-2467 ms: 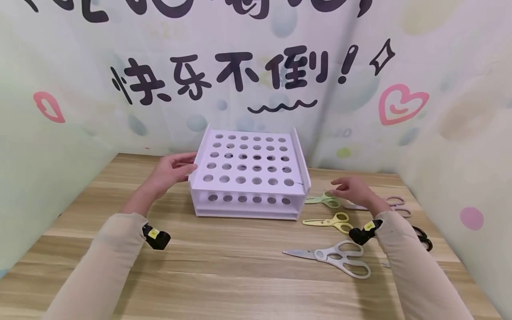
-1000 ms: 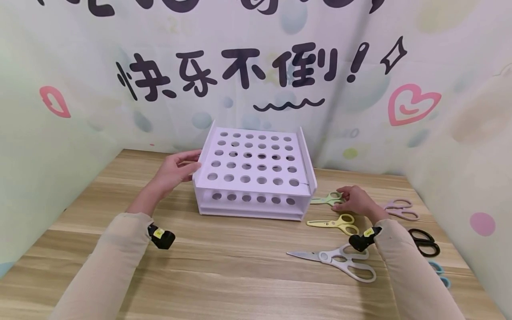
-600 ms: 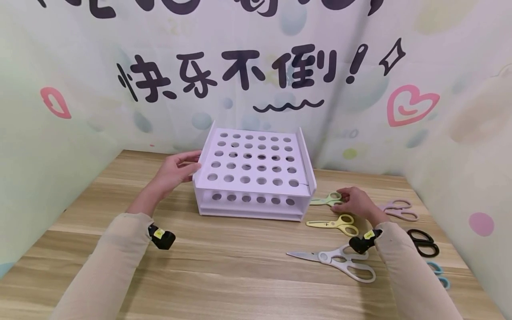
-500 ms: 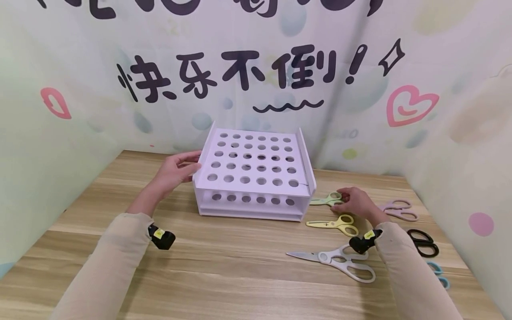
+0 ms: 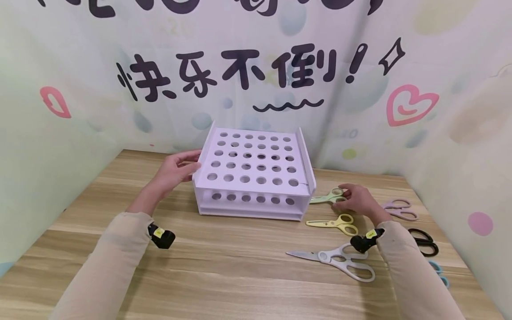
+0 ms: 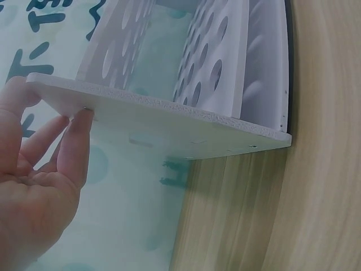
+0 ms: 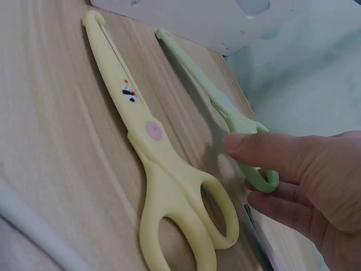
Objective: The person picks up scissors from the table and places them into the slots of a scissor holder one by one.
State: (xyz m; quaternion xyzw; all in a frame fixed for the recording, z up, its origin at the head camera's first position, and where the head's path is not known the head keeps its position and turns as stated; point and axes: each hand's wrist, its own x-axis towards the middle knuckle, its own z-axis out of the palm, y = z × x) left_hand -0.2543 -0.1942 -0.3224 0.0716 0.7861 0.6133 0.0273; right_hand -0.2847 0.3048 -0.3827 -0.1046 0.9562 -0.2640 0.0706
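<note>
A white rack (image 5: pixel 253 164) with rows of round holes stands on the table. My left hand (image 5: pixel 172 172) holds its left side panel near the top: in the left wrist view the thumb reaches over the edge and fingertips (image 6: pixel 83 121) touch the outer face. To the right of the rack, my right hand (image 5: pixel 357 201) pinches the green scissors (image 5: pixel 328 196) by the handle. In the right wrist view their handle is lifted off the wood and the tip points toward the rack. Yellow scissors (image 7: pixel 169 164) lie just in front of them.
White kitchen scissors (image 5: pixel 338 261) lie nearer the front. Purple scissors (image 5: pixel 401 209), black scissors (image 5: pixel 423 242) and blue scissors (image 5: pixel 439 269) lie at the right, partly hidden by my right arm. A printed cloth backdrop (image 5: pixel 248 89) closes off the back.
My right hand has come down onto the green scissors, taken their handle and lifted it slightly. The left hand stays at the rack, which has not visibly moved on the table.
</note>
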